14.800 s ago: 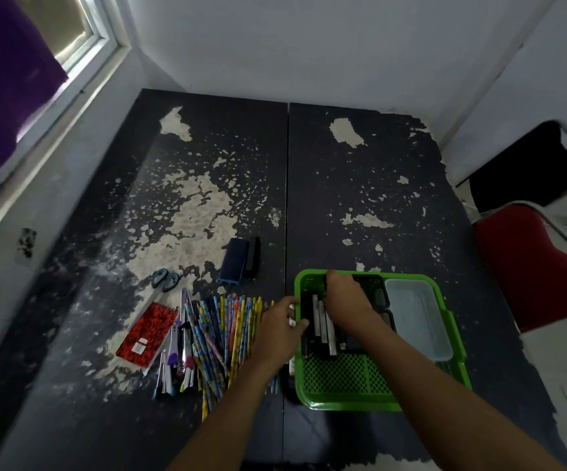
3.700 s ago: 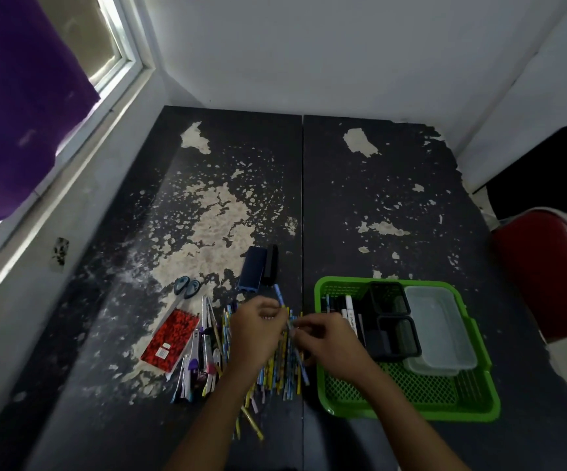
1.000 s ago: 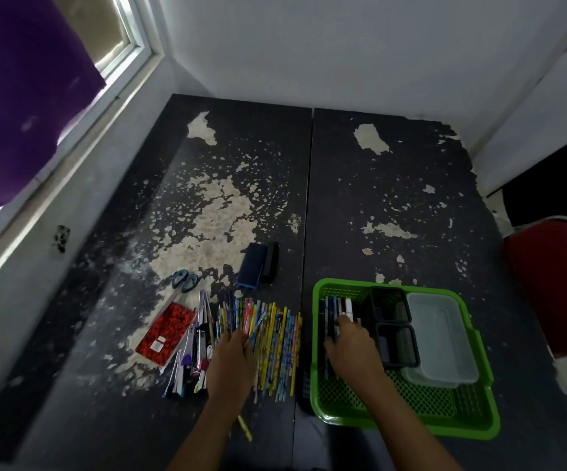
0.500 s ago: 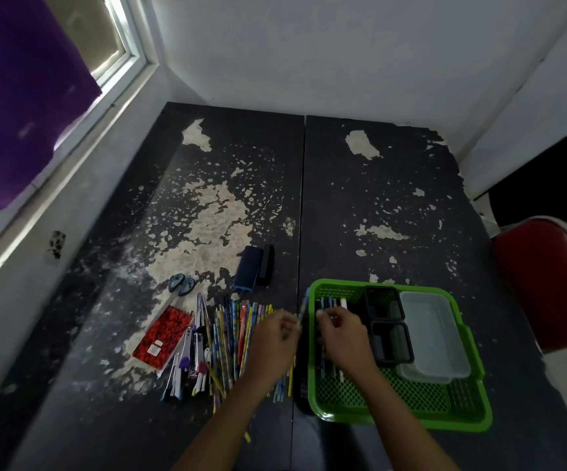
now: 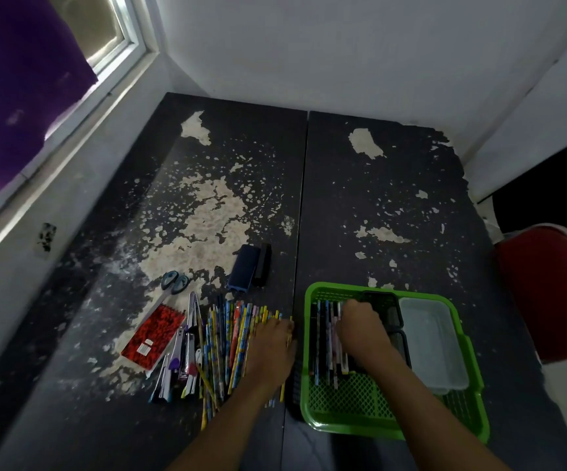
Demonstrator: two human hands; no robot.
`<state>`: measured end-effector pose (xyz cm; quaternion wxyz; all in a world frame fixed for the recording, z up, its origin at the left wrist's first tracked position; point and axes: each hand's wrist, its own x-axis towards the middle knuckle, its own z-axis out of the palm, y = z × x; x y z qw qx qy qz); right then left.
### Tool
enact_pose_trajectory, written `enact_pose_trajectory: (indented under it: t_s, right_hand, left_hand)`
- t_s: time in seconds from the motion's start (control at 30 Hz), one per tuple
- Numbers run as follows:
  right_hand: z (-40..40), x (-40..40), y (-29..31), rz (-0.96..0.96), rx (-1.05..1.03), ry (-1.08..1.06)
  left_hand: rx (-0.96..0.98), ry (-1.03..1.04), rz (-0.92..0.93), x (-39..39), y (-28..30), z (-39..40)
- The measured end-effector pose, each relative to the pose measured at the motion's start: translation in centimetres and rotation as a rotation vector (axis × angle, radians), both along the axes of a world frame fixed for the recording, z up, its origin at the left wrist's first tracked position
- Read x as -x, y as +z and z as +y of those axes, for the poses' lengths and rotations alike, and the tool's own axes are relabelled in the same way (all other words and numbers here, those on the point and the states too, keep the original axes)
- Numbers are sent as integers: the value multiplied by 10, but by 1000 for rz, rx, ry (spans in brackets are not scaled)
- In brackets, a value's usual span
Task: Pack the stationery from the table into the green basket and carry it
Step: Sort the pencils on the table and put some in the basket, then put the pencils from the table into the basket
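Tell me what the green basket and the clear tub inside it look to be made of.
Green basket: probably moulded plastic, glossy rim, lattice mesh floor. Clear tub: apparently frosted translucent plastic, since the basket shows dimly through it.

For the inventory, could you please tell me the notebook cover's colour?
Red with a dark speckled pattern, per the head view: notebook.

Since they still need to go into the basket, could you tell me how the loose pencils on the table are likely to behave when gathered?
The pencils look thin, stiff and round, so they will probably roll and scatter. Lying loose, several may slip from the left hand.
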<state>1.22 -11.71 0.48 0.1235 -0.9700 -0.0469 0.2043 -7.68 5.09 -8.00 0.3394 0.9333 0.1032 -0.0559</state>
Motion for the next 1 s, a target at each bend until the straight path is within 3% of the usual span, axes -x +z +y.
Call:
enact_pose_trajectory:
  t_s: [0.07,0.17,0.37,0.7,1.0]
  right_hand:
    - [6,-3,-4,36,56,60]
    - [11,-3,-12,69,115,80]
    - [18,-9,-16,83,178,114]
    - [11,-2,-23,35,114,75]
    - [10,2,-28,50,68,44]
  left_hand:
    - [-156,-162,70,-3,-11,2]
    - [-206,-225,127,-6,-18,-2]
    - [-274,-241,101,-8,-24,-8]
    - [-337,-294,74,-5,-20,-3]
    - [-365,-196,117,-5,-17,-5]
